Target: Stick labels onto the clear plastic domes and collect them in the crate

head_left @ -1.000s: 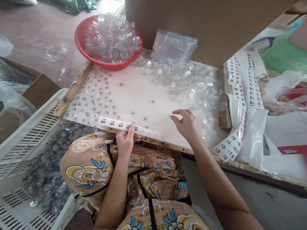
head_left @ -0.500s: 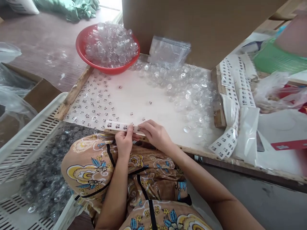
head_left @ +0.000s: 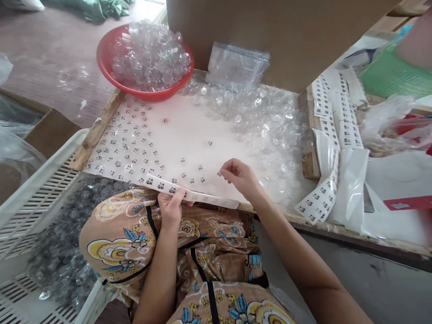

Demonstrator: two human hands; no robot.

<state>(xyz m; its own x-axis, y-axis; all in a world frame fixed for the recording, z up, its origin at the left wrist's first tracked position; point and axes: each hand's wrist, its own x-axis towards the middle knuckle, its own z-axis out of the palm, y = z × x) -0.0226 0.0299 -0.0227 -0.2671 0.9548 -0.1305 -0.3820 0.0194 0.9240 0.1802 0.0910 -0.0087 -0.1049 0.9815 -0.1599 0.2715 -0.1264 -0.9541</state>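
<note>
My left hand [head_left: 171, 208] pinches a white sticker strip [head_left: 216, 200] at the near edge of the tray. Panda stickers show on the strip's left part, while its right part is bare backing. To the right, my right hand [head_left: 238, 175] is raised over the tray, thumb and forefinger closed on a small panda sticker [head_left: 219, 173]. Several loose panda pieces [head_left: 202, 179] lie on the white surface [head_left: 182, 130] ahead of my hands, with many more in rows at the left. Clear round plastic pieces [head_left: 266, 126] are heaped at the tray's right and back.
A red bowl [head_left: 148, 96] piled with clear plastic pieces sits at the back left. Behind the tray stands a cardboard box [head_left: 270, 40], with a clear bag [head_left: 236, 65] against it. Bundled sticker strips [head_left: 326, 148] lie right. A white basket [head_left: 64, 166] of clear pieces stands left.
My right hand has left the strip and moved right and slightly up, carrying a sticker. The strip's right end is now uncovered, and my left hand has shifted slightly down and left.
</note>
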